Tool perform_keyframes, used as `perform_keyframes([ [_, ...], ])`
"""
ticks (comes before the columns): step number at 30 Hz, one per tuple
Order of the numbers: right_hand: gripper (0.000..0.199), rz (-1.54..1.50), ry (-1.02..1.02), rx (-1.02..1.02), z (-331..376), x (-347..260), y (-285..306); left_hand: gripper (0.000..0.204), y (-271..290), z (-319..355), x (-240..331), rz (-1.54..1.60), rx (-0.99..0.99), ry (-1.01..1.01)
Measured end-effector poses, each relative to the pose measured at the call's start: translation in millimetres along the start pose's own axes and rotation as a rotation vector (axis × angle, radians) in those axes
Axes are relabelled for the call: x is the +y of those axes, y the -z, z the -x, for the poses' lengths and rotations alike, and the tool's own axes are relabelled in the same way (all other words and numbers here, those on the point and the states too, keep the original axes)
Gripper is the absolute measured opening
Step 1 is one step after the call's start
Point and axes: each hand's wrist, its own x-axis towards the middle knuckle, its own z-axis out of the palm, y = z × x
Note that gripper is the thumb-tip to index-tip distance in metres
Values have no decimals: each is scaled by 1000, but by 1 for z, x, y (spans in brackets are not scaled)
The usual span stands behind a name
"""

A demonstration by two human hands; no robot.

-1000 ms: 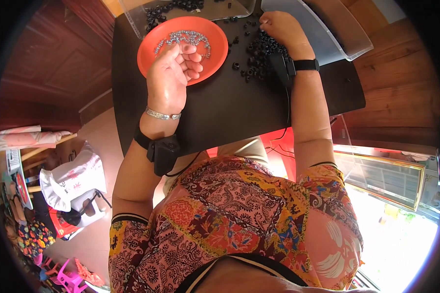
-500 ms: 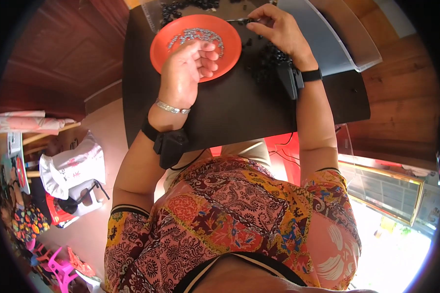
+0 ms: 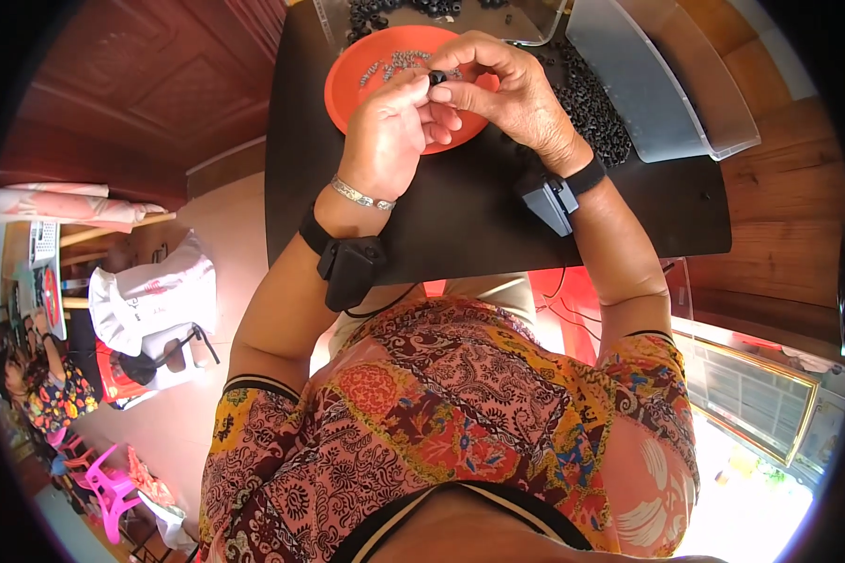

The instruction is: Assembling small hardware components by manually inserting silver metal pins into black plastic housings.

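Small black ring [image 3: 435,77] is pinched between both hands, left hand [image 3: 391,131] and right hand [image 3: 505,89], over the orange plate [image 3: 352,84] near the surface's far edge. Looks mid-assembly; next needs steady fingertip alignment.

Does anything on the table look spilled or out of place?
Yes: black rings lie loose on the table between the orange plate and the clear tray, by the right hand. Nothing looks damaged.
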Motion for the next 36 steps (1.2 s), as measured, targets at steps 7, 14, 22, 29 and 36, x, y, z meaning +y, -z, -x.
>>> perform_keyframes([
  [7, 23, 14, 6, -19, 1, -7, -1, 25, -1, 1, 0, 17, -3, -3],
  [14, 20, 180, 45, -4, 2, -9, 0, 24, -3, 3, 0, -51, 49, -11],
  [22, 16, 190, 71, 8, 1, -8, 1, 21, -3, 0, 0, -33, 10, -12],
  [29, 13, 148, 246, 50, -8, -23, 2, 19, 2, -1, 6, -135, 34, -49],
  [36, 8, 171, -68, 67, -2, -4, 2, 26, 21, -6, 20, -79, 281, -111],
])
